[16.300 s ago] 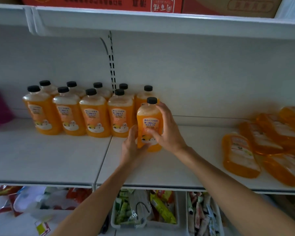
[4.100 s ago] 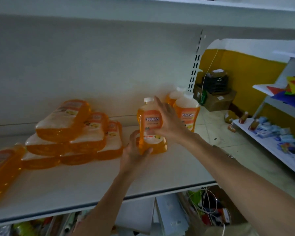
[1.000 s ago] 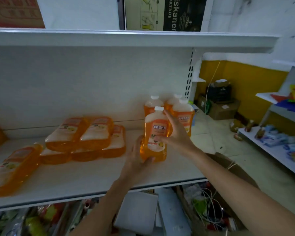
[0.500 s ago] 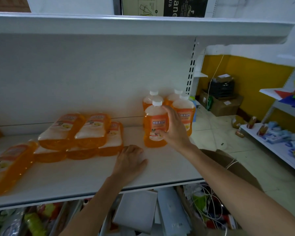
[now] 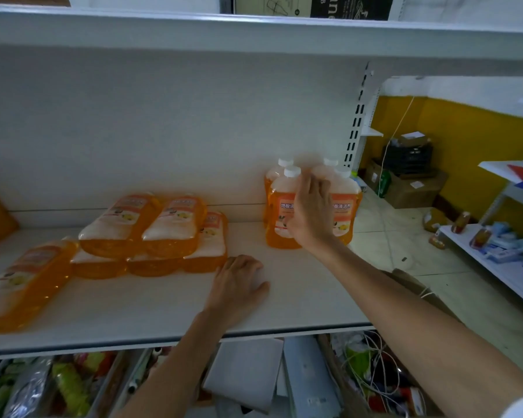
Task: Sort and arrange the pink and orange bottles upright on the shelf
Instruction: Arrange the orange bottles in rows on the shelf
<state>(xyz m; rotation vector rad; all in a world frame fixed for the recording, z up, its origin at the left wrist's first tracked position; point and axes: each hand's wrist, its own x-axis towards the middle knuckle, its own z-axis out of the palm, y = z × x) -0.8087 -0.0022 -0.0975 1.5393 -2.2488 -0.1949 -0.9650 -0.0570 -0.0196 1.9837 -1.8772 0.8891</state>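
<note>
Front orange bottle [image 5: 280, 215] stands upright, cap up; right hand [image 5: 312, 217] seemingly touching it.

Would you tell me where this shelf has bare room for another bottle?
Bare white shelf lies between the upright white-capped orange bottles and the stacked lying orange bottles, and along the front edge. The right corner is crowded.

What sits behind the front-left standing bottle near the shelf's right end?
Another upright white-capped orange bottle stands directly behind it. Only its cap and shoulder show; the front bottle covers the rest.
</note>
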